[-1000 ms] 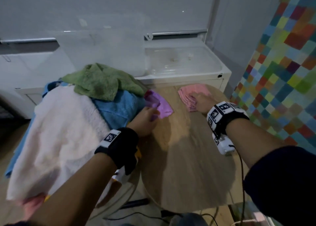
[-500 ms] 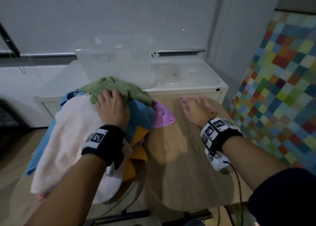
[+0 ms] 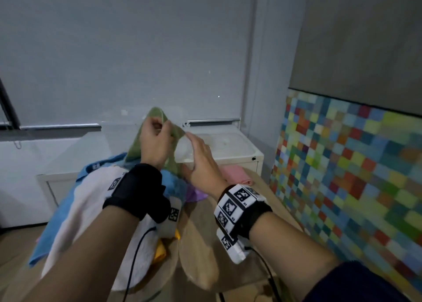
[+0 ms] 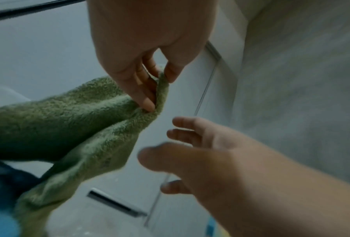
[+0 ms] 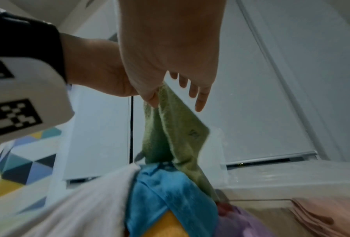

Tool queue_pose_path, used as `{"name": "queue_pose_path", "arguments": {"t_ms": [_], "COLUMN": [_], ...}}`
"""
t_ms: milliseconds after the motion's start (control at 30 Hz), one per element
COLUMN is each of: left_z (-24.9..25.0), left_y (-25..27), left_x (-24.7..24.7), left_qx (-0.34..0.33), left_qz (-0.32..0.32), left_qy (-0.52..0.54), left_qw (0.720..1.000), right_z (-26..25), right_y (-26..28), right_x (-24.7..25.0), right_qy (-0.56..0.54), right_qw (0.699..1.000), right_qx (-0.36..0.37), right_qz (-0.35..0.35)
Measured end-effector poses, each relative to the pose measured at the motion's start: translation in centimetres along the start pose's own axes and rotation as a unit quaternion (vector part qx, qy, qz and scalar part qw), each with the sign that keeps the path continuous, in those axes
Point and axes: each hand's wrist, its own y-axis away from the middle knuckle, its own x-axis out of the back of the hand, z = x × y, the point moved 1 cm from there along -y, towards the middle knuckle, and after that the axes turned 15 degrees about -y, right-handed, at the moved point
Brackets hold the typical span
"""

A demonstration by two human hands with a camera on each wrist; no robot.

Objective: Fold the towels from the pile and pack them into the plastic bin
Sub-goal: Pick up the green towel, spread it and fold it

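The left hand [image 3: 155, 143] is pinching a corner of the green towel [image 4: 72, 121] between thumb and fingers and has it lifted up off the pile [image 3: 91, 201], so the rest of it hangs down and the bottom end still touches the heap. The right hand [image 3: 202, 162] is just beside it, fingers loose and spread, holding nothing; from the head view it might be brushing the towel's edge, but honestly it's too blurry to call.

The pile itself has a big white towel [image 3: 89, 210] on top with a blue towel [image 5: 170, 192] under it, plus a yellow one and a purple one poking out at the bottom. 1 pink towel [image 5: 322, 214] sits folded on the wooden counter [image 3: 205, 244], off to the right of the pile.

The clear plastic bin [image 3: 114, 128] is behind the pile, up on the white cabinet [image 3: 228, 151] by the wall.
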Motion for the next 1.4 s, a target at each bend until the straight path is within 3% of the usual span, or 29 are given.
{"name": "queue_pose_path", "arguments": {"t_ms": [167,333,500,633,833,900,1000,1067,1233,1400], "left_z": [3.2,4.3,4.0,3.6,3.9,3.5,2.7,1.5,-3.0,-6.6], "left_y": [2.7,5.9,7.6,8.2,8.3,7.7,6.8,5.9,5.0,4.6], "left_x": [-1.3,-2.6,-3.7,-3.7,-2.4,-2.1,-1.2,-0.3,2.4,2.6], "left_qx": [-0.085,-0.072,-0.115,-0.094,-0.117,-0.149,-0.189,-0.176,-0.076,-0.022], "left_qz": [-0.067,-0.112,-0.125,-0.142,-0.182,-0.169,-0.102,-0.057,-0.044,-0.038], "left_qy": [-0.002,0.014,-0.057,-0.003,0.012,-0.032,-0.1,-0.109,-0.132,-0.247], "left_qw": [0.994,0.991,0.984,0.985,0.976,0.974,0.972,0.977,0.987,0.968], "right_z": [-3.3,-4.0,-3.0,-2.9,-2.9,-2.0,0.2,2.2,4.4,4.9], "right_y": [1.2,3.2,4.7,5.7,6.2,6.9,9.0,10.0,9.5,6.3], "right_x": [3.5,7.0,8.8,9.8,11.3,11.7,11.8,11.7,12.6,11.9], "right_qy": [-0.002,0.055,-0.023,-0.113,-0.074,-0.043,0.028,0.109,0.157,0.164], "right_qw": [0.998,0.996,0.997,0.989,0.99,0.991,0.976,0.961,0.95,0.947], "right_qx": [0.017,-0.001,-0.066,-0.088,-0.086,-0.113,-0.203,-0.228,-0.269,-0.266], "right_qz": [0.063,0.068,0.034,0.049,0.084,0.057,-0.074,-0.109,0.0,0.071]}}
